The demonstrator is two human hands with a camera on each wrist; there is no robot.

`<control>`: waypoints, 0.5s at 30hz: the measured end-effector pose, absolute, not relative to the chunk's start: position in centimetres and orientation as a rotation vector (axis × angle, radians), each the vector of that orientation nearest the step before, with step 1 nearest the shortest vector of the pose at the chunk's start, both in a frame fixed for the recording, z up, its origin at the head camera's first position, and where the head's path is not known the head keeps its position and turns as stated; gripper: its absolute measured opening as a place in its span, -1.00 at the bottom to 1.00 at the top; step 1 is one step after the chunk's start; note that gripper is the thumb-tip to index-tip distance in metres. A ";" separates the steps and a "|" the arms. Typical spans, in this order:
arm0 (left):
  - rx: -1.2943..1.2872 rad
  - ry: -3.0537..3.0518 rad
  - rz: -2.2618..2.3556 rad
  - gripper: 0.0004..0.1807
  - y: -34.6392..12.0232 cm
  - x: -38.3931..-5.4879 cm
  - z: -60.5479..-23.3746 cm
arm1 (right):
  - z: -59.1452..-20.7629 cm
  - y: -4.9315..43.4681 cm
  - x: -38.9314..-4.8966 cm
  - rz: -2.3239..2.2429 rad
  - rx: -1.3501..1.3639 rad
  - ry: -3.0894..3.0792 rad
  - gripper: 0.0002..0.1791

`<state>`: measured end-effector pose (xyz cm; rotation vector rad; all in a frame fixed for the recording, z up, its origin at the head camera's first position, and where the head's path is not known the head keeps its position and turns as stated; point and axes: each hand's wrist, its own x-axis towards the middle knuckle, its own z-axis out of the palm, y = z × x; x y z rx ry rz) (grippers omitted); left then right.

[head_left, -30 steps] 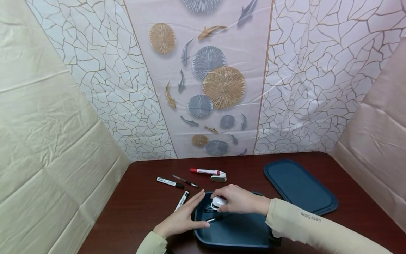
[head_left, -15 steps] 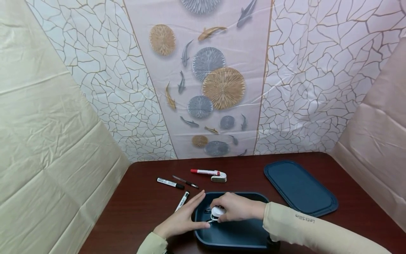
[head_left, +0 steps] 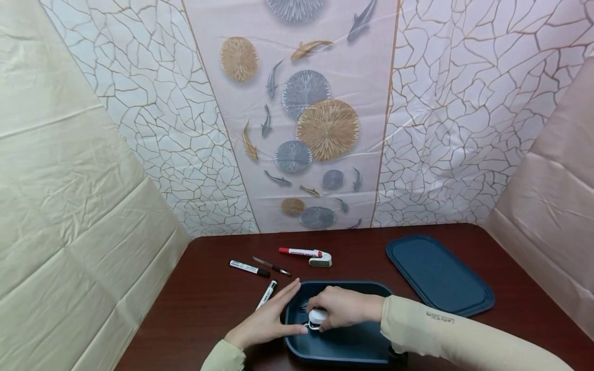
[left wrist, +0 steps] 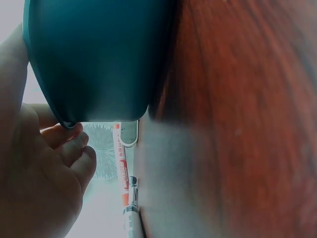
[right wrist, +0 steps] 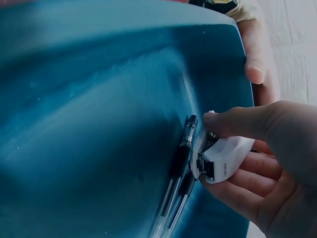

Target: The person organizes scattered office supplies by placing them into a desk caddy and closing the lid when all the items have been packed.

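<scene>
My right hand (head_left: 345, 306) reaches into the dark blue box (head_left: 343, 350) and pinches a small white stapler (right wrist: 230, 153) between thumb and fingers. In the right wrist view the stapler's black inner part shows, and it lies close against two clear pens with black caps (right wrist: 181, 158) along the box's left wall. My left hand (head_left: 264, 319) rests at the left rim with fingers straight and spread and the thumb over the edge. The left wrist view shows its fingertips (left wrist: 74, 134) at the box's corner.
Behind the box lie a red-capped marker (head_left: 297, 251), a second small white-and-grey stapler (head_left: 320, 260) and a pen (head_left: 271, 266). Two black-capped markers lie to the left, one farther back (head_left: 249, 268), another beside the left hand (head_left: 266, 294). The blue lid (head_left: 438, 275) lies at right.
My right hand has moved the stapler nearer to me and lower inside the box, beside the pens. The left hand stays at the rim.
</scene>
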<state>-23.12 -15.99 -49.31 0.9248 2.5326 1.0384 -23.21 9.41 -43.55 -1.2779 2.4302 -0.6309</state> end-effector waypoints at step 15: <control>0.922 2.528 1.026 0.02 -16.0 -23.0 -49.2 | -49.9 9.8 -27.3 -0.520 -1.500 2.294 -0.60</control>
